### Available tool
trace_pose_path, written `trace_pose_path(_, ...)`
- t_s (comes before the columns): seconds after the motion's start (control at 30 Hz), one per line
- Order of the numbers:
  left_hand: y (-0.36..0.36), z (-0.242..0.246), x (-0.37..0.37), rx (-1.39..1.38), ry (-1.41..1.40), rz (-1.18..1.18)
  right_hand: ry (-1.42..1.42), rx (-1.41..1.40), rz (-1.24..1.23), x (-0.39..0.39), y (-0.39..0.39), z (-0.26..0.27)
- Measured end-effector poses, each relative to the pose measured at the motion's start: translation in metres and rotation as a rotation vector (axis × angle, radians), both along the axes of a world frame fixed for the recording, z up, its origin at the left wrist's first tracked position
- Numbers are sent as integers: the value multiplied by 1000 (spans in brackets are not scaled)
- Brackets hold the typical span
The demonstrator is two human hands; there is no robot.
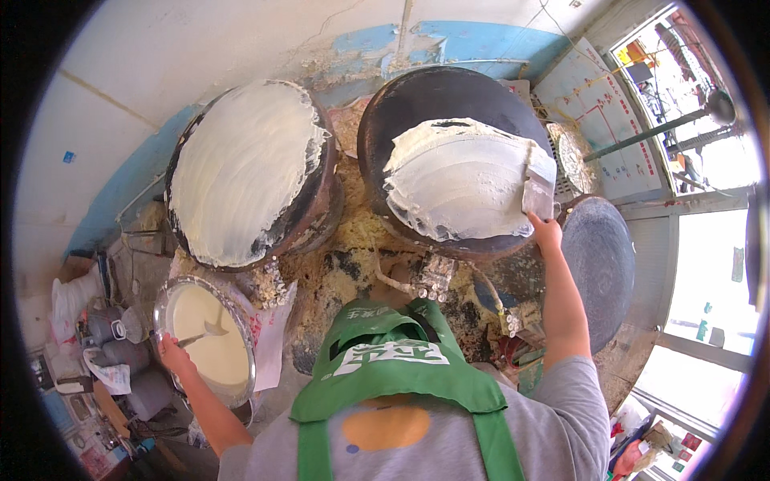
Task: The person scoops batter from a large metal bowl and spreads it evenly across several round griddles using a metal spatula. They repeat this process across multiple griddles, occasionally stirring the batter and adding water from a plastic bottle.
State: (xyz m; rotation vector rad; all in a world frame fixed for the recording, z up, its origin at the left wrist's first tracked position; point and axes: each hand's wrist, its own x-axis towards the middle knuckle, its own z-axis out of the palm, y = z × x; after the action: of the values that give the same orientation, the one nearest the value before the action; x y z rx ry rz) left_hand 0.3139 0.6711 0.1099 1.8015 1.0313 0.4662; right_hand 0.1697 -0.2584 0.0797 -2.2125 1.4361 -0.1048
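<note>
My right hand (546, 233) grips a wide flat scraper (539, 193), its blade at the right edge of batter (460, 180) spread over the near part of a round dark griddle (451, 93). The griddle's far part shows bare dark metal. Batter (246, 168) covers most of a second griddle (263, 261) on the left. My left hand (174, 356) is closed on the handle of a ladle (207, 333), whose head rests in pale batter in a large metal basin (251, 385) at the lower left. A green apron covers my front.
A large dark round lid or pan (595, 270) stands right of my right forearm. Gas valves (432, 293) and hoses sit below the griddles, among dried crumbs. Plastic jugs (126, 355) and bags stand far left. A long-handled ladle (719, 108) juts out at the upper right.
</note>
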Motion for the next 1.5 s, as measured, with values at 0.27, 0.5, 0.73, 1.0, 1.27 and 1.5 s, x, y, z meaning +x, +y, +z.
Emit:
trace_pose_path(0.27,56,-28,4,119,-49,-102,242,249,748,93,163,47)
trace_pose_path(0.5,21,-12,1,67,20,-8,394,-220,419,97,76,42)
trace_pose_path(0.73,50,-37,-23,155,-122,-11,-305,508,-193,66,-2,-17)
trace_pose_path(1.0,16,-7,7,138,-98,-13,486,-51,956,123,148,39)
trace_pose_path(1.27,-20,11,-20,30,-62,65,307,-175,220,70,-23,24)
trace_pose_path(1.5,-3,-9,-12,200,36,50,-155,512,69,141,46,4)
